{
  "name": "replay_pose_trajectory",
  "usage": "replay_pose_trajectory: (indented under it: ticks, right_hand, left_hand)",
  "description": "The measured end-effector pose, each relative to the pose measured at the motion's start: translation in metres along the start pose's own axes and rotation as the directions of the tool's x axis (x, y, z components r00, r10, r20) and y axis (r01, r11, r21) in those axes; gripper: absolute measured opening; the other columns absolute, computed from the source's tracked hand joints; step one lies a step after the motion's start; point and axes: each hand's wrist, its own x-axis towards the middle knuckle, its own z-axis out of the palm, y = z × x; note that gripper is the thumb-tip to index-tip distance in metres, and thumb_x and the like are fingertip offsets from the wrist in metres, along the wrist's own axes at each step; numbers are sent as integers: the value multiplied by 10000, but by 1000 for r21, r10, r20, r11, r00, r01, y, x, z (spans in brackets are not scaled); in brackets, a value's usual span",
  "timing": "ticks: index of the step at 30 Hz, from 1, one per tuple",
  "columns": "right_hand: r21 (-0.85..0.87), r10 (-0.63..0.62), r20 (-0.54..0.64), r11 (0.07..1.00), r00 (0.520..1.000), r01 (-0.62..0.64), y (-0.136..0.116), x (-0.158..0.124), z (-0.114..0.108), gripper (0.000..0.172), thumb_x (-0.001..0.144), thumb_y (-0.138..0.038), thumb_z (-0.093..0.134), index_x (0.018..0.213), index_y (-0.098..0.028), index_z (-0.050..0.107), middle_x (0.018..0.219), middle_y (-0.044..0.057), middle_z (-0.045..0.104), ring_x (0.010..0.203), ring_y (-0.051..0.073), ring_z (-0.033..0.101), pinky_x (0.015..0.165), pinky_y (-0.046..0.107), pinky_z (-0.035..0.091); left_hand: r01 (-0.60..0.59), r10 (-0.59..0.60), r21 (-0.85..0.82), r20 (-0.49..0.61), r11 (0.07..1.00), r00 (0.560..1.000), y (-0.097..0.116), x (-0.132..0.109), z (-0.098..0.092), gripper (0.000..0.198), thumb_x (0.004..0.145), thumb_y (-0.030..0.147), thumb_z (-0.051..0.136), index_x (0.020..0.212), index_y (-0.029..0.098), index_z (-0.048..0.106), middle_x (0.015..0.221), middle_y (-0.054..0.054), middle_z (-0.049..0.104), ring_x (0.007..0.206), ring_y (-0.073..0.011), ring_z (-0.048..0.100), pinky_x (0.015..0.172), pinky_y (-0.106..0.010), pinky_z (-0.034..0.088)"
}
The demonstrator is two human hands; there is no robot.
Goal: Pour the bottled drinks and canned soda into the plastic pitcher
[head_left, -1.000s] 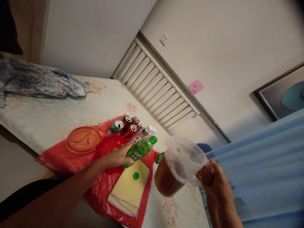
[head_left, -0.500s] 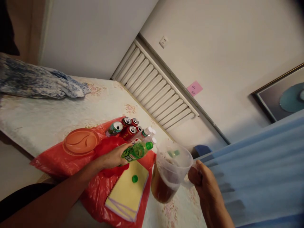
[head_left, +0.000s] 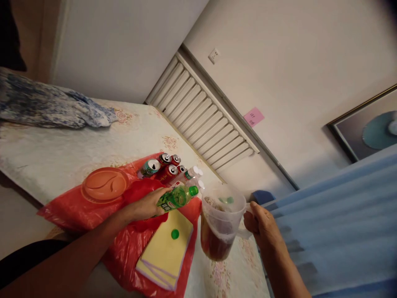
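**Pitcher of brown drink in the right hand, green bottle in the left**

Grips the handle of a clear plastic pitcher with the right hand, fingers curled shut round it. Held upright at the near corner of the floral tablecloth, just beside the red plastic bag. Inside, brown liquid filling roughly the lower half, with pale foam clinging above.

Clasps a green drink bottle in the closed left hand, tilted, neck pointing at the pitcher's rim and just short of it. On the bottle's label, a small red logo and white characters, too small to read.

Below the bottle, a loose green cap on a stack of yellow sheets, all on the red bag. Farther back on the bag, an orange lid and a cluster of cans, mostly red, one teal, tops open. On the wall, a pink note, writing too faint to make out.
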Motion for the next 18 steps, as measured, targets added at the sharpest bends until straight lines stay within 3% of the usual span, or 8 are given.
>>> replay_pose_trajectory:
  ticks: [18]
  right_hand:
    - [-182, -33, -2, 983, 999, 32, -10, 7, 3, 605, 798, -682, 655, 528, -238, 347, 437, -91, 254, 411, 54, 172, 411, 238, 118]
  left_hand:
    - [-30, 32, 97, -10, 995, 999, -6, 0, 0, 776, 658, 109, 594, 1414, 218, 461, 1375, -76, 608, 1261, -274, 561, 1044, -332, 442]
